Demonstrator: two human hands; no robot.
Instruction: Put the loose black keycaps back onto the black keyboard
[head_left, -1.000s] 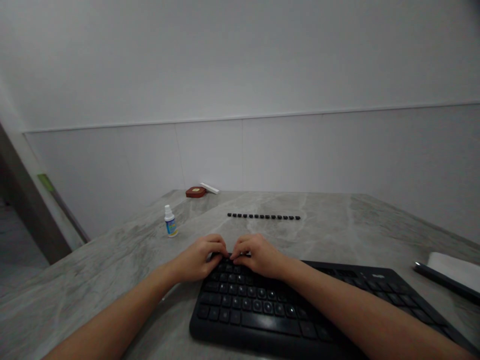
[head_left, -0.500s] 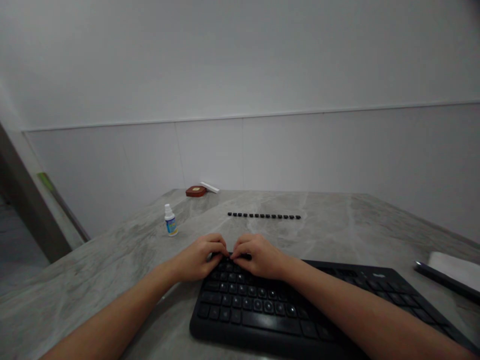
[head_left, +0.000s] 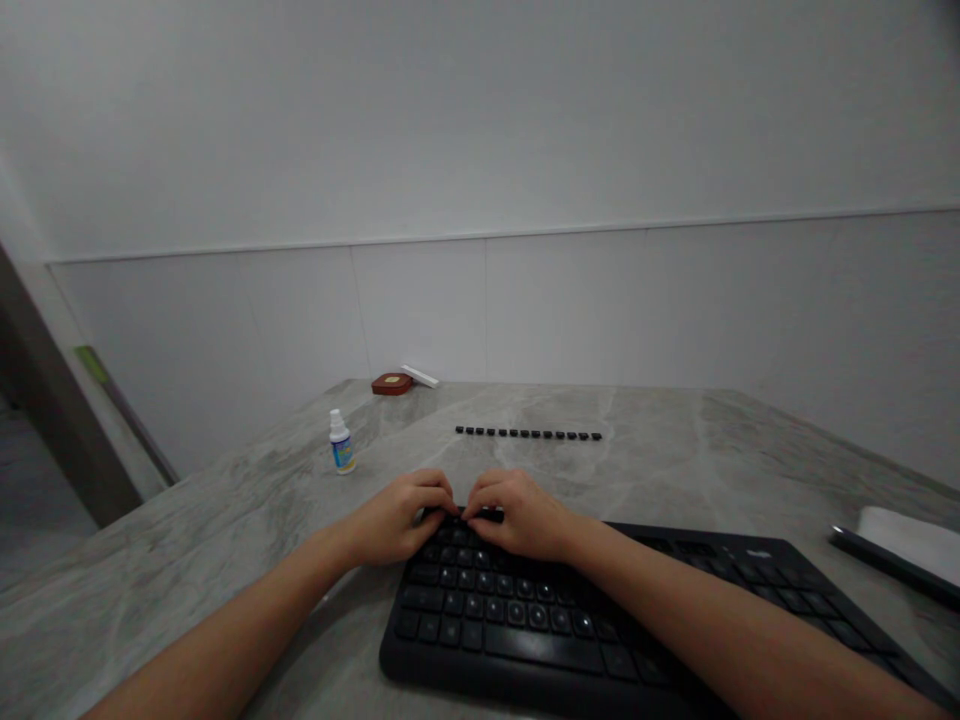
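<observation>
A black keyboard (head_left: 540, 645) lies on the grey marbled table, its right part passing under my right forearm. At its upper left edge my left hand (head_left: 405, 515) is closed, thumb and fingertips drawn together on the top row. Close beside it, my right hand (head_left: 517, 512) is closed in a similar pinch, its fingertips almost meeting the left ones. Anything between the fingertips is too small or hidden to make out. Beyond the hands, several small black keycaps (head_left: 535, 434) stand in a straight row on the table.
Left of the hands stands a small white bottle with a blue label (head_left: 342, 445). A reddish-brown case (head_left: 391, 384) and a thin white object (head_left: 421, 376) lie at the table's back edge. At right, a black pen-like object (head_left: 892, 562) rests against a white pad (head_left: 911, 540).
</observation>
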